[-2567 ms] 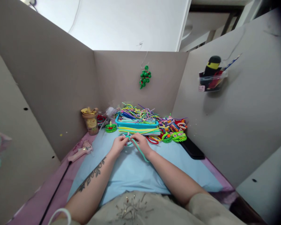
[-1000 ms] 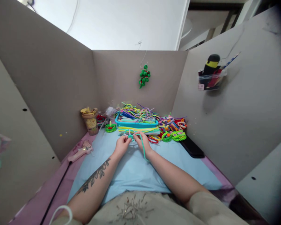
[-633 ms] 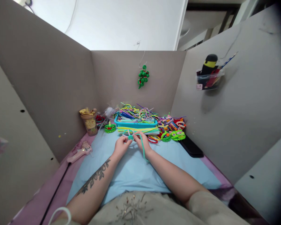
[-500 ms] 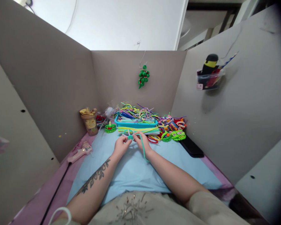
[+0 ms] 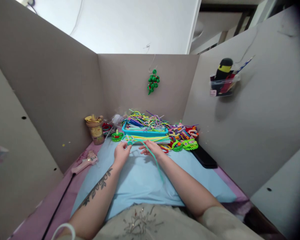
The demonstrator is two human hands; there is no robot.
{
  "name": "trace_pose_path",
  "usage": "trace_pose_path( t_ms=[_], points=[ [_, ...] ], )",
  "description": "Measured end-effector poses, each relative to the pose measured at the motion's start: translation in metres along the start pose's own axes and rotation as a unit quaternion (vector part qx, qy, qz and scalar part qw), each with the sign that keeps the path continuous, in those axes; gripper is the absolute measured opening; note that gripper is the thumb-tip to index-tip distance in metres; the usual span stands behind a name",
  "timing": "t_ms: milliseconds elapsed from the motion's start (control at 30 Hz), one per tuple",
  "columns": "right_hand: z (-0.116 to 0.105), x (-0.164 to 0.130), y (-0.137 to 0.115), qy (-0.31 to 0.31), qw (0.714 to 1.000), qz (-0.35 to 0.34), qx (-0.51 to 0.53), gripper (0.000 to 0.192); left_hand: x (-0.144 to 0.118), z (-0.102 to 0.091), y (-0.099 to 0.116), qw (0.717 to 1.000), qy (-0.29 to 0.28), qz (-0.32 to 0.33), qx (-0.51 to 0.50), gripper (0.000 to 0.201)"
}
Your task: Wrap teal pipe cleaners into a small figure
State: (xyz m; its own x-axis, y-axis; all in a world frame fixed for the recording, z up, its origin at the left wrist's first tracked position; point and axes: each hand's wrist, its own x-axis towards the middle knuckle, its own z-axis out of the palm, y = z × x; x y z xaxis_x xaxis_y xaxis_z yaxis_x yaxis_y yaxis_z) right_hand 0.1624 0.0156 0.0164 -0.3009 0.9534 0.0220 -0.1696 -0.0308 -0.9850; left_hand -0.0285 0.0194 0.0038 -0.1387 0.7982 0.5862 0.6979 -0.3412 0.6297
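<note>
My left hand (image 5: 121, 152) is closed in a pinch on a small pipe-cleaner piece (image 5: 129, 141), with mint-green and pale loops showing above the fingertips. From that piece a long mint-green pipe cleaner (image 5: 155, 159) runs right, past the thumb of my right hand (image 5: 152, 150), and hangs down over the wrist. The strand seems pinched at my right thumb and forefinger, while the other fingers are loosely spread. Both hands are above the blue sheet (image 5: 140, 186), just in front of a bundle of straight yellow and pale pipe cleaners (image 5: 150, 138).
Behind the bundle stands a blue tray (image 5: 146, 133) heaped with pipe cleaners. Green figures (image 5: 190, 144) and a black flat case (image 5: 205, 156) are at right. A pink glue gun (image 5: 85, 164) and a cup (image 5: 96, 131) are at left. Grey panels enclose the table.
My left hand has moved left with the small piece, and my right hand slightly right. The hands are further apart, and the green strand between them is longer and straighter.
</note>
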Motion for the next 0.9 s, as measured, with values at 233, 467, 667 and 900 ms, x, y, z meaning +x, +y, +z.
trace_pose_path(
  t_ms=[233,467,667,900],
  points=[
    [-0.018,-0.007,-0.008,-0.092,0.993,-0.010,-0.078,0.046,0.012,-0.014,-0.009,0.996,0.059,-0.065,0.017,0.030],
    [-0.007,-0.006,0.003,-0.029,0.989,0.008,-0.145,0.031,0.011,-0.014,-0.004,0.994,0.077,-0.070,-0.016,0.030],
    [0.015,-0.010,0.012,-0.041,0.986,-0.013,-0.159,0.028,0.011,-0.017,-0.003,0.994,0.074,-0.077,-0.030,0.031],
    [-0.014,0.001,-0.001,0.178,0.930,-0.179,-0.267,0.015,0.008,-0.006,-0.008,0.991,-0.052,-0.086,-0.090,0.032]
  ],
)
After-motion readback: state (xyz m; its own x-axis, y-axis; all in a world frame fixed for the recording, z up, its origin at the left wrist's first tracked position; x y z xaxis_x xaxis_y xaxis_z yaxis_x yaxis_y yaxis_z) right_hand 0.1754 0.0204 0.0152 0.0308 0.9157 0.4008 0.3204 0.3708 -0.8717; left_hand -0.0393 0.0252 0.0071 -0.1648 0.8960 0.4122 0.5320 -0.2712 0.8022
